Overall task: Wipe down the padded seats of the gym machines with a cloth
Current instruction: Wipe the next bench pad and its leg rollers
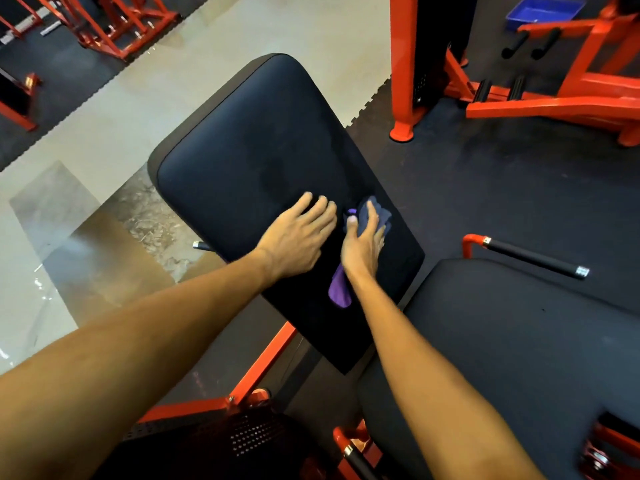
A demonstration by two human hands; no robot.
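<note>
A long black padded back pad point(249, 140) stretches away from me in the middle of the head view. My left hand point(298, 237) lies flat on it with straight fingers. Just to its right, my right hand point(363, 244) presses a purple cloth point(339, 289) onto the pad; the fingers lie over the bunched cloth and the thumb rests along its left side. One end of the cloth trails out below the wrist. A second black padded seat point(519, 341) sits at the lower right, untouched.
Red machine frames point(519, 102) stand at the upper right and upper left. A black handle bar point(533, 259) juts out beside the seat. A blue tray point(543, 10) sits at the top right. Pale floor point(166, 81) runs along the pad's left side.
</note>
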